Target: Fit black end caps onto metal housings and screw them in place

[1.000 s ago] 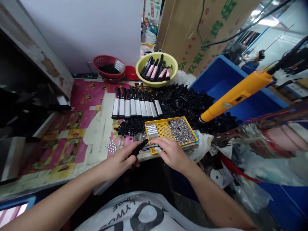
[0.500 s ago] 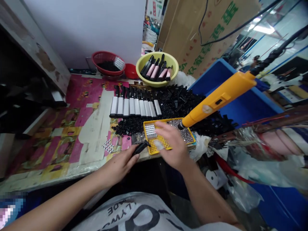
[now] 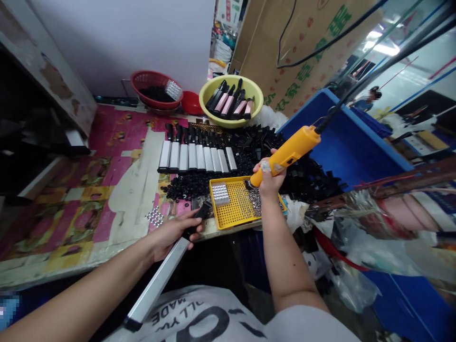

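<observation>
My left hand point(image 3: 178, 232) is closed around the black end of a long silver-and-black handled piece point(image 3: 158, 285). Its silver body slants down toward my shirt and ends in a black cap. My right hand point(image 3: 272, 178) wraps around a yellow electric screwdriver point(image 3: 287, 156), which hangs from a black cable. The screwdriver tip points down into a yellow perforated tray point(image 3: 228, 216), over small metal screws point(image 3: 255, 202). A silver block with rows of holes point(image 3: 221, 192) lies at the tray's left end.
Several silver-and-black pieces point(image 3: 193, 156) lie in a row behind small black rings point(image 3: 185, 186). A yellow bowl point(image 3: 233, 124) holds pink-and-black pieces. Black parts point(image 3: 313, 185) heap beside a blue bin point(image 3: 356, 142). A red basket point(image 3: 156, 104) stands at the back.
My right hand has moved from over the tray onto the screwdriver, which is now lower and further left. My left hand has turned the piece, so its silver body now shows.
</observation>
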Tool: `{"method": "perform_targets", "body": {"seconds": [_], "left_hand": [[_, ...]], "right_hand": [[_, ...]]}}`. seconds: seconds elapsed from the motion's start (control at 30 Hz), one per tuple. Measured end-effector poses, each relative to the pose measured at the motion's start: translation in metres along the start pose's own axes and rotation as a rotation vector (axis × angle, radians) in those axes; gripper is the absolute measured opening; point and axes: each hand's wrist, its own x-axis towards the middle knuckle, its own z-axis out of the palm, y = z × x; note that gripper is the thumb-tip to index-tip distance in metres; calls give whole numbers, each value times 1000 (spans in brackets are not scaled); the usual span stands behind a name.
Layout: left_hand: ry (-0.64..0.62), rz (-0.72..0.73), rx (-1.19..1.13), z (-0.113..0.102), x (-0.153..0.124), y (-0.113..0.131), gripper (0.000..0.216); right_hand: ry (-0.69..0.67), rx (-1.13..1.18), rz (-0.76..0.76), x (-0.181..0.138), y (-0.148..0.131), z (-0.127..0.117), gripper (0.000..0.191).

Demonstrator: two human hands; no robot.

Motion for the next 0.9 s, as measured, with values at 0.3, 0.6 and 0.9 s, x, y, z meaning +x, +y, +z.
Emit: {"method": "perform_targets", "body": {"seconds": [0.3,0.6,0.9], "left_hand": [[-14,-41,-51,-3,0,1,38],[-20,-40,-38,-4,3,1,34],[-29,-57,-70,-4,3,0,37]], "right_hand": [[5,42,-36,7,17,1,45],[-18,110,-26,9,19,7,41],[-283,457,66,-37,-60,37,37]]}}
